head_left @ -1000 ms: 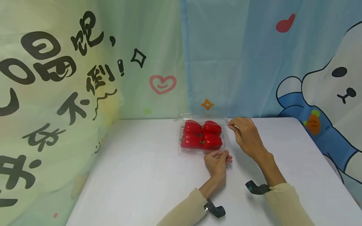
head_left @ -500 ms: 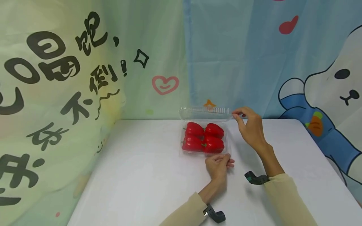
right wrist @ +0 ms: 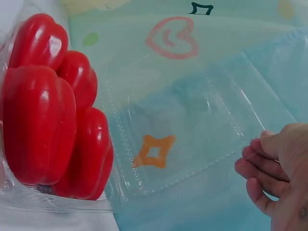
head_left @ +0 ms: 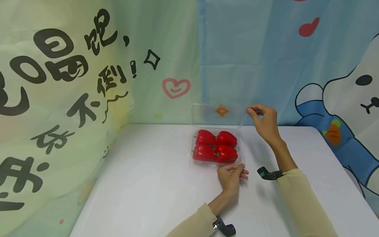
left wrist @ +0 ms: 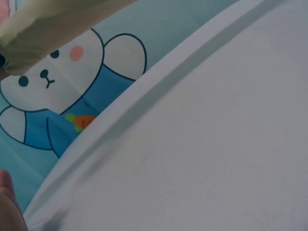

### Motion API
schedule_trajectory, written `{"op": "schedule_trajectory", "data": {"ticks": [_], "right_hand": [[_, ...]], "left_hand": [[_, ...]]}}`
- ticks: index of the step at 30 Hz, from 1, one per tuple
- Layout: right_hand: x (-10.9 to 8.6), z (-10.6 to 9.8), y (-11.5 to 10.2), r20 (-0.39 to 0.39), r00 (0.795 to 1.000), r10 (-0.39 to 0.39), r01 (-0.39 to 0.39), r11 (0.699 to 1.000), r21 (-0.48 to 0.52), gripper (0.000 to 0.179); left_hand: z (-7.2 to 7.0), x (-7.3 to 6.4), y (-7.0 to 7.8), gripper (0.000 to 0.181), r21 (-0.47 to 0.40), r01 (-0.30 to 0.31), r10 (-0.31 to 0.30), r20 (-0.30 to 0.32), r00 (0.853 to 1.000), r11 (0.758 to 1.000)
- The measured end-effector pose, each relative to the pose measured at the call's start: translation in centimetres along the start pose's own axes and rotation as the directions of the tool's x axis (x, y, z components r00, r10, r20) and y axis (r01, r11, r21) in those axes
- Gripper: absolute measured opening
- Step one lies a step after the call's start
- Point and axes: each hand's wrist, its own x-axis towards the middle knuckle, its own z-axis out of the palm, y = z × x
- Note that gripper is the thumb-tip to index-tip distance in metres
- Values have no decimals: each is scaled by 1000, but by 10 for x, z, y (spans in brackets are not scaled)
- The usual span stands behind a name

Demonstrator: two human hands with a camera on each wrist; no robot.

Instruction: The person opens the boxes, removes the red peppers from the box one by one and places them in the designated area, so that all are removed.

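Several red bell peppers point(head_left: 204, 153) lie in a clear plastic clamshell box point(head_left: 191, 158) near the back of the table. Its hinged lid point(head_left: 207, 115) stands raised at the back, see-through against the curtain. At the lid's right edge my right hand point(head_left: 265, 122) pinches the plastic between thumb and fingers, as the right wrist view also shows with the hand point(right wrist: 284, 168) at the lid's free side. My left hand point(head_left: 230, 177) holds the box's front right corner, thumb on the rim. In the left wrist view only part of that hand point(left wrist: 8, 209) shows.
The white table point(head_left: 148, 184) extends to the left and in front of the box. Close behind it hangs a printed curtain point(head_left: 177, 39). Each wrist wears a dark camera band, one at the left point(head_left: 224, 227) and one at the right point(head_left: 269, 173).
My right hand has risen, swinging the lid up from low over the peppers to nearly upright. My left hand stays at the box's front corner. The head view has shifted slightly.
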Motion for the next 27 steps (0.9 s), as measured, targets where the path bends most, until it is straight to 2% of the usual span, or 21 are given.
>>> {"op": "schedule_trajectory", "data": {"ticks": [9, 13, 18, 22, 24, 25, 27], "right_hand": [[12, 12, 10, -36, 999, 13, -13, 1000, 5, 26], [14, 14, 11, -29, 999, 30, -29, 999, 21, 24], [16, 16, 11, -15, 999, 44, -43, 998, 43, 24], [16, 18, 13, -10, 998, 55, -55, 997, 45, 23], [16, 19, 15, -10, 998, 60, -59, 997, 44, 22], [16, 19, 16, -10, 998, 60, -60, 997, 44, 22], [17, 20, 17, -12, 998, 59, -58, 997, 41, 22]], "left_hand": [[-3, -1, 3, 18, -15, 10, -9, 27, 1000, 1000], [-5, -3, 5, 17, 3, 49, -49, 30, 998, 999], [-11, -6, 12, 17, 76, 112, -115, 43, 992, 991], [-18, -11, 20, 21, 174, 119, -144, 135, 980, 977], [-23, -14, 27, 26, 225, 72, -125, 231, 965, 972], [-26, -15, 31, 28, 252, 28, -101, 279, 955, 967], [-32, -17, 42, 30, 287, -101, -11, 363, 932, 953]]}}
